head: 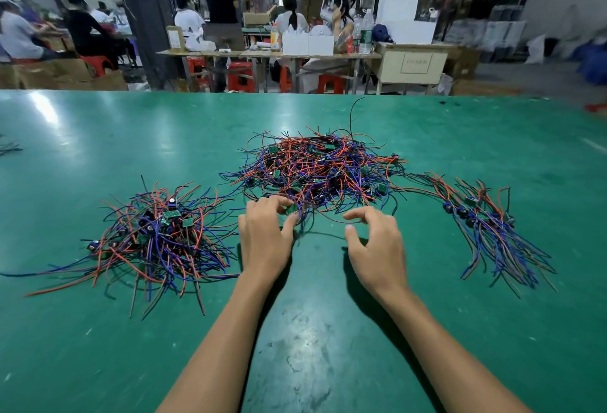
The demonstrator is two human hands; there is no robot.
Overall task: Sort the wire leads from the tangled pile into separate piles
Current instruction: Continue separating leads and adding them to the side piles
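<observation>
A tangled pile (323,167) of red, blue and black wire leads with small green circuit boards lies in the middle of the green table (312,330). My left hand (264,235) pinches a small green board with its leads (291,209) at the pile's near edge. My right hand (377,241) hovers just right of it, fingers loosely curled, holding nothing. A loose heap of leads (161,238) sits to the left. A neater bundle of leads (486,225) lies to the right, wires fanned toward me.
The table's far edge (295,92) runs across the view. Beyond it people sit and stand at work tables (269,54) with red stools and cardboard boxes. A few stray wires (10,146) lie at the table's left edge.
</observation>
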